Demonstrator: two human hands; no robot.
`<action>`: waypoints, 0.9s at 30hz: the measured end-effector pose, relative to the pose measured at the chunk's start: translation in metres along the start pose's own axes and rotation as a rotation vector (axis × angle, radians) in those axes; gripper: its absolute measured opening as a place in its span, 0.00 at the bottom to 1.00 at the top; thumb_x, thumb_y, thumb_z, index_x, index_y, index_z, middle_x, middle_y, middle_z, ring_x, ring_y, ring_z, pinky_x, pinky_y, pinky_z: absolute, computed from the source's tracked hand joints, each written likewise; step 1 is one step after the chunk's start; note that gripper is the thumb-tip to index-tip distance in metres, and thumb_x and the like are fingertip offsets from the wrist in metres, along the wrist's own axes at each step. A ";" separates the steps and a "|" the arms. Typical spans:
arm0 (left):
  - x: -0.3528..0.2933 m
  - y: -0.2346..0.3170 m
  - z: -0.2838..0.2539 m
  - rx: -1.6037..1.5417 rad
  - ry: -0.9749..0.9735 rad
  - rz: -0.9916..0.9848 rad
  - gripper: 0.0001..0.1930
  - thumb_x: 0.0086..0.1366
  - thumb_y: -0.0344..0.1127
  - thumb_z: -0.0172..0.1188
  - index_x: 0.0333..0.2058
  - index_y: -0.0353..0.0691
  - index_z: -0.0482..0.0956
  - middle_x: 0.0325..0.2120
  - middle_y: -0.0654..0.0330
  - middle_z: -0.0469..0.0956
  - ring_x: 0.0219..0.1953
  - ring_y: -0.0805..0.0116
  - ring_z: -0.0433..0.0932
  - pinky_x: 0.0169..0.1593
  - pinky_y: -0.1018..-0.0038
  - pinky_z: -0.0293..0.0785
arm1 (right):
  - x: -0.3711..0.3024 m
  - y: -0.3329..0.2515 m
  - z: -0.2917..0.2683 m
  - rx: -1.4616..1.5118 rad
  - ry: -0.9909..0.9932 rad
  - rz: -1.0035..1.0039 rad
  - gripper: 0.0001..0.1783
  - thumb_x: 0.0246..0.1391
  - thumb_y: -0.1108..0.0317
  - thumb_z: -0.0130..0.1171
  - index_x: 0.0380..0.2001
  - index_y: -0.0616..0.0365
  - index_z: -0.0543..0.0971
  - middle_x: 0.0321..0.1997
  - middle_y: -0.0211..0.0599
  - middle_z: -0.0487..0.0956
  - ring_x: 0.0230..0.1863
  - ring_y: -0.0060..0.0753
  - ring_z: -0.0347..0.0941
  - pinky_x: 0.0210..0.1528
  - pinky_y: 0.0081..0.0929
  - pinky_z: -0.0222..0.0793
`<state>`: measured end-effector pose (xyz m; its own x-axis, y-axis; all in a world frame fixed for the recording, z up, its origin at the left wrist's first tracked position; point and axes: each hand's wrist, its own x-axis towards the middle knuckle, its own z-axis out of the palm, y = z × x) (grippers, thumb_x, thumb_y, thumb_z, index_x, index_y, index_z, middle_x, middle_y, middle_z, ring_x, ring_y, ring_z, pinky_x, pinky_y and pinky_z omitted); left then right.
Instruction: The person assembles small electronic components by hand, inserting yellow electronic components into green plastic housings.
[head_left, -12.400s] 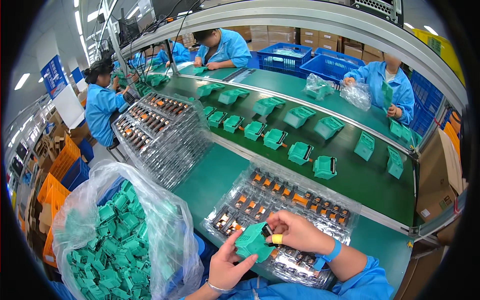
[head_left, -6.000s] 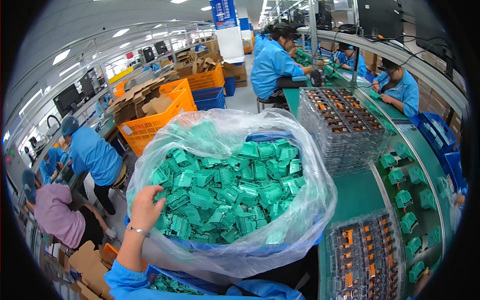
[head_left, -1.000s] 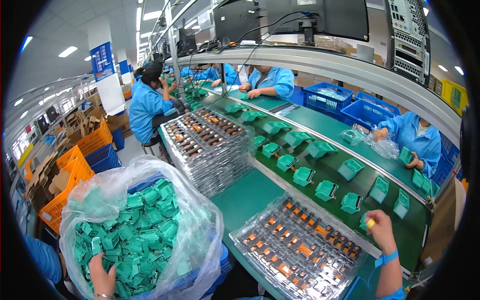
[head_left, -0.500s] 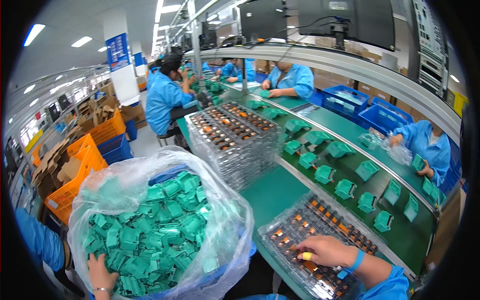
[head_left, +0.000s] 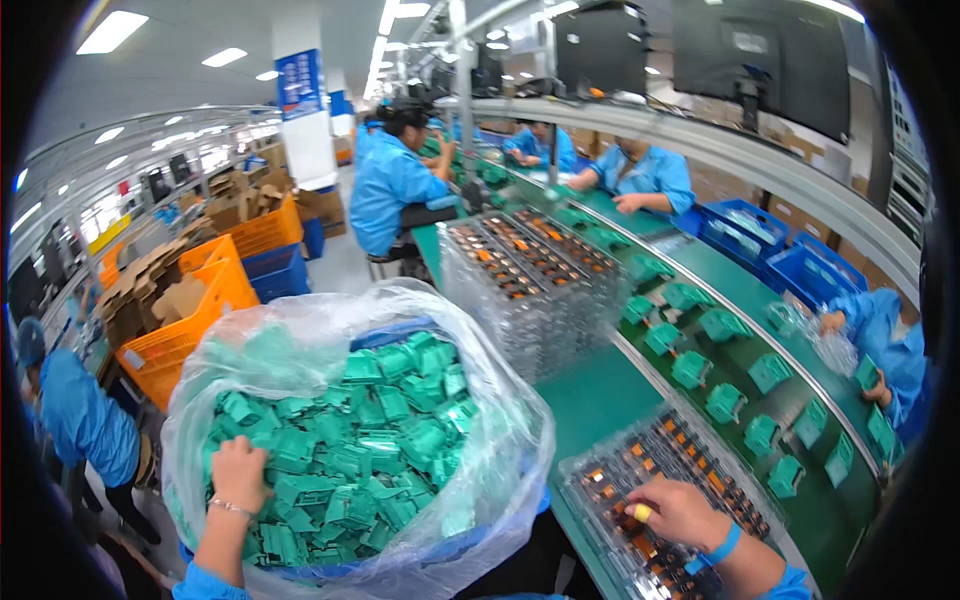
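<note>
My left hand (head_left: 240, 476) reaches over a heap of green plastic housings (head_left: 340, 460) inside a clear plastic bag (head_left: 515, 440) that lines a blue bin. It touches the heap's left side; its fingers bend downward and are blurred, so their grip is unclear. At the lower right, my right hand (head_left: 685, 518), wearing a yellow finger cover and a blue wristband, is over a clear tray (head_left: 590, 470) of small black-and-orange parts (head_left: 690, 450). Its thumb and fingers are closed together at the parts; whatever is between them is hidden.
A tall stack of clear trays (head_left: 540, 330) stands beyond the bag. Green housings (head_left: 725, 402) stand in rows on the green conveyor (head_left: 735, 475) at right. Orange crates (head_left: 190, 335) hold cardboard at left. Co-workers in blue sit along the line, and another person (head_left: 90, 415) is at far left.
The view has swung left, so things sit farther right in the picture. My left hand has moved farther up over the green heap and its fingers now bend down. My right hand stays at the tray.
</note>
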<state>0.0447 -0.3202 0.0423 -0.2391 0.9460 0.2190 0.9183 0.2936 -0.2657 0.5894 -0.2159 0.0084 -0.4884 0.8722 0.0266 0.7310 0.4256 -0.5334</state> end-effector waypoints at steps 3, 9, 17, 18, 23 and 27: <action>-0.012 0.000 0.009 0.081 -0.052 -0.135 0.38 0.21 0.37 0.77 0.39 0.42 0.73 0.39 0.55 0.69 0.44 0.53 0.68 0.44 0.60 0.69 | 0.002 0.005 -0.008 0.017 0.078 -0.034 0.10 0.50 0.61 0.58 0.34 0.53 0.79 0.33 0.37 0.79 0.36 0.42 0.75 0.37 0.35 0.70; -0.018 -0.007 0.030 -0.081 -0.047 -0.100 0.35 0.29 0.22 0.68 0.43 0.41 0.67 0.42 0.50 0.68 0.43 0.48 0.66 0.47 0.62 0.67 | 0.000 0.012 -0.006 0.043 0.073 -0.060 0.09 0.51 0.63 0.57 0.35 0.53 0.78 0.34 0.36 0.78 0.37 0.42 0.74 0.38 0.36 0.70; -0.005 0.004 -0.007 -0.374 0.333 -0.058 0.25 0.42 0.19 0.52 0.44 0.34 0.69 0.42 0.48 0.70 0.48 0.48 0.66 0.54 0.63 0.63 | 0.023 -0.004 0.011 0.010 0.084 -0.171 0.13 0.51 0.67 0.51 0.41 0.54 0.75 0.37 0.40 0.78 0.41 0.46 0.74 0.40 0.40 0.70; -0.004 -0.001 -0.006 -0.376 0.334 -0.054 0.25 0.42 0.19 0.52 0.44 0.34 0.69 0.42 0.48 0.70 0.48 0.48 0.66 0.54 0.63 0.63 | 0.027 0.002 0.010 -0.041 0.116 -0.152 0.13 0.50 0.68 0.51 0.41 0.54 0.75 0.37 0.41 0.78 0.40 0.46 0.74 0.38 0.40 0.70; 0.007 -0.024 -0.003 -0.543 0.389 -0.123 0.16 0.53 0.23 0.47 0.42 0.30 0.71 0.45 0.49 0.71 0.50 0.53 0.68 0.57 0.66 0.60 | -0.001 0.031 -0.020 -0.099 0.303 0.003 0.11 0.48 0.68 0.55 0.36 0.55 0.77 0.37 0.40 0.78 0.40 0.46 0.74 0.37 0.40 0.71; 0.021 -0.061 0.044 -1.085 0.298 -0.218 0.16 0.62 0.31 0.44 0.47 0.33 0.70 0.43 0.55 0.73 0.46 0.64 0.72 0.51 0.70 0.67 | -0.073 0.049 -0.061 -0.200 0.298 0.253 0.16 0.47 0.64 0.60 0.40 0.58 0.76 0.42 0.43 0.77 0.46 0.48 0.71 0.45 0.41 0.68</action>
<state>-0.0303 -0.3123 0.0220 -0.4754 0.7767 0.4131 0.6897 0.0375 0.7232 0.6901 -0.2443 0.0317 -0.1445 0.9740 0.1743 0.9021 0.2021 -0.3814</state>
